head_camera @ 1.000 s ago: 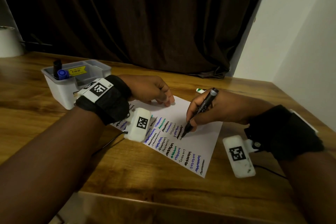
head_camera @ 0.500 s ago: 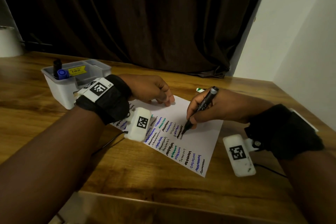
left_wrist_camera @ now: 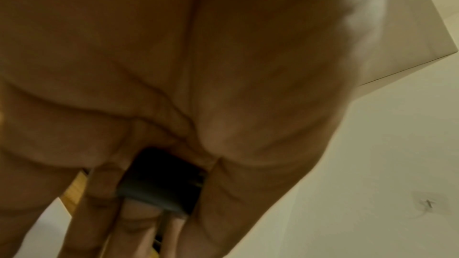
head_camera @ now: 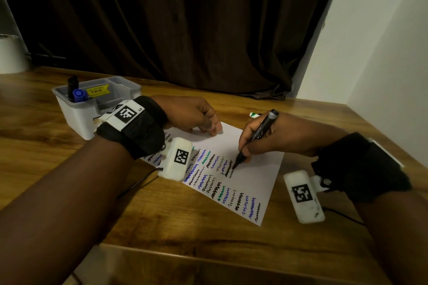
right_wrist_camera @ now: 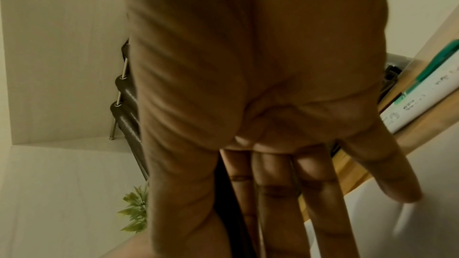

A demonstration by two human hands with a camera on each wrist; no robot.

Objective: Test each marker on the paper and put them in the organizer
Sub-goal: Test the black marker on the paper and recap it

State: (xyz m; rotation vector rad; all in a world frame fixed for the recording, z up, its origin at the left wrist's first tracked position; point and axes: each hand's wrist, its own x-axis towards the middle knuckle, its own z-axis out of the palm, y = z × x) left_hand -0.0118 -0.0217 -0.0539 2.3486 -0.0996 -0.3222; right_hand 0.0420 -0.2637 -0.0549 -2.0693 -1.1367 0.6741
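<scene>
A white paper (head_camera: 257, 176) covered with rows of black, blue and green squiggles lies on the wooden table (head_camera: 162, 227). My right hand (head_camera: 245, 152) grips an uncapped black marker (head_camera: 262, 131) like a pen, its tip touching the paper at the end of a black squiggle. My left hand (head_camera: 212, 128) rests with curled fingers on the paper's far edge. In the left wrist view the left hand (left_wrist_camera: 223, 85) has a dark cap-like piece (left_wrist_camera: 161, 180) tucked between its fingers. The grey organizer (head_camera: 76, 120) stands at the far left with a black marker (head_camera: 72, 84) and a blue marker (head_camera: 78, 95) upright inside.
A green-and-white marker (head_camera: 254, 114) lies on the table behind my right hand, also seen in the right wrist view as the green-and-white marker (right_wrist_camera: 422, 89). A dark curtain (head_camera: 185, 25) hangs behind the table and a white wall (head_camera: 382, 53) closes the right side.
The marker tip has crept slightly up the paper along the black squiggle. My left hand has stayed where it was.
</scene>
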